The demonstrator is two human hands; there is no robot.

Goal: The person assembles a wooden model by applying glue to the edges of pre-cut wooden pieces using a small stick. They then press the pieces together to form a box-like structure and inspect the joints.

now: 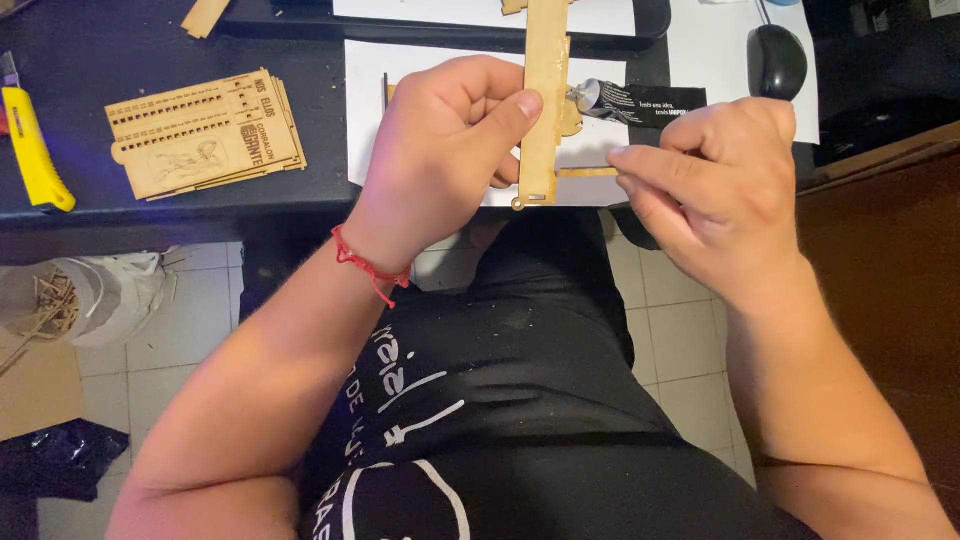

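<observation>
My left hand (450, 150) grips a long thin laser-cut wooden strip (543, 70), held upright over the desk edge, thumb pressed on its face. My right hand (715, 180) pinches a small thin wooden stick (588, 172) and holds its tip against the strip's lower right side. A black glue tube (640, 103) with a silver neck lies on the white paper (430, 60) just behind the strip. A red string bracelet (365, 265) circles my left wrist.
A stack of laser-cut wooden sheets (205, 135) lies on the dark desk at left, beside a yellow utility knife (35, 145). A black mouse (777, 60) sits at back right. A white bin with wood scraps (70, 300) stands on the tiled floor.
</observation>
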